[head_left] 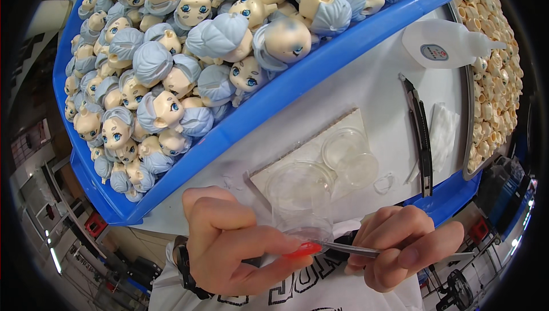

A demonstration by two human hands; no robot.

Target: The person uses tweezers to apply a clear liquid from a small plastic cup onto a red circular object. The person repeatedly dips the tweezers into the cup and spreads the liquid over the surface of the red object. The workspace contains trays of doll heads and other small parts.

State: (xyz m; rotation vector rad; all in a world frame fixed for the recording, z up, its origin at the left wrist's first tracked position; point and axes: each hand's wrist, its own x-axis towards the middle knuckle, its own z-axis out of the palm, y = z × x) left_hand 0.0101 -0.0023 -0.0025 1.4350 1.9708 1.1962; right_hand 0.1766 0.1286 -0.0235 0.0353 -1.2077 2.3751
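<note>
Between its thumb and forefinger, my left hand [229, 236] pinches a small translucent red piece [306, 249]. My right hand [400, 248] grips slim grey metal tweezers [354, 249], whose tip meets the right end of the red piece. The piece's exact shape is too small to tell. Just beyond the fingers is a clear plastic cup [300, 194], tilted over a pale flat board [263, 180]. More clear round dishes [349, 156] rest on that board, to the cup's right.
A blue bin [297, 91] heaped with doll heads [223, 36] spans the far left. To the right lie a black utility knife [422, 139], a white tissue [443, 134] and a white squeeze bottle [440, 42]. A metal-rimmed tray [466, 116] holds many small beige parts [494, 76].
</note>
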